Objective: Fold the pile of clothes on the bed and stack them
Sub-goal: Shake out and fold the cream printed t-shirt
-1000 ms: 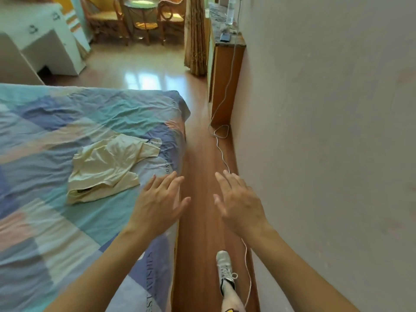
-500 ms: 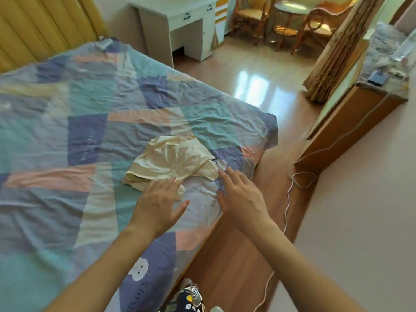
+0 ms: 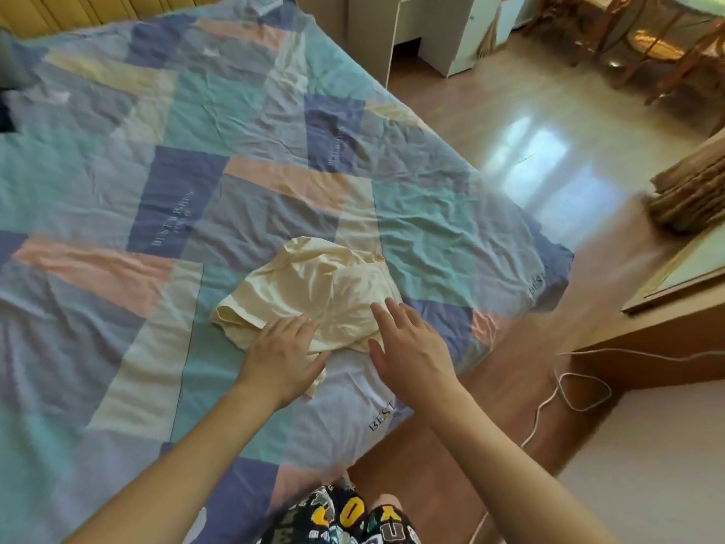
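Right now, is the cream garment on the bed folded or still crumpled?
Crumpled, not folded: the cream garment lies bunched and creased, edges uneven, on the bed.

A glossy wooden floor (image 3: 490,123) is being lit by a bright patch of window light (image 3: 549,166). A white desk (image 3: 439,29) is being seen beyond the bed, with wooden chairs (image 3: 643,37) further right. A white cable (image 3: 565,390) is being left lying on the floor beside a wooden cabinet (image 3: 667,327).
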